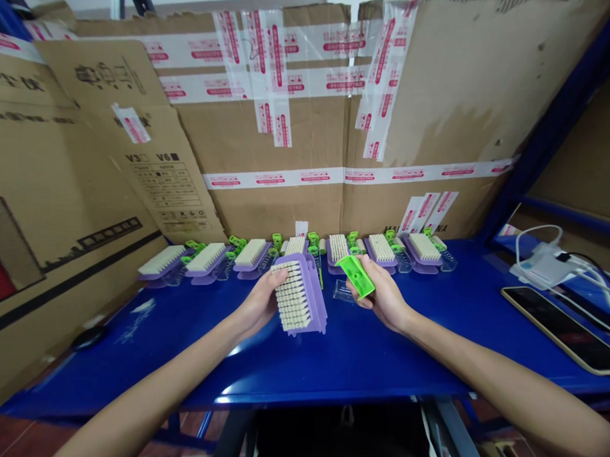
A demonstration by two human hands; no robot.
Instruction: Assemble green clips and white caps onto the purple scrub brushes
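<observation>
Purple brush (300,296) above table (370,364) — left hand (258,301) pinching one edge; looks light, stiff; best held by sides. Green plastic piece (356,275) above table — right hand (386,297) pinching it; likely smooth, slippery; hold by edges.

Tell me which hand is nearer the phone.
Right. The right hand is left of the phone, gripping a green piece; the left hand is farther left, holding a purple brush.

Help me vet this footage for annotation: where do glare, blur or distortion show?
Head view: white glare marks the blue table near its front edge; head view: the left carton has soft small print; head view: the phone seems stretched toward the right edge; head view: the held purple brush looks fairly sharp.
</observation>
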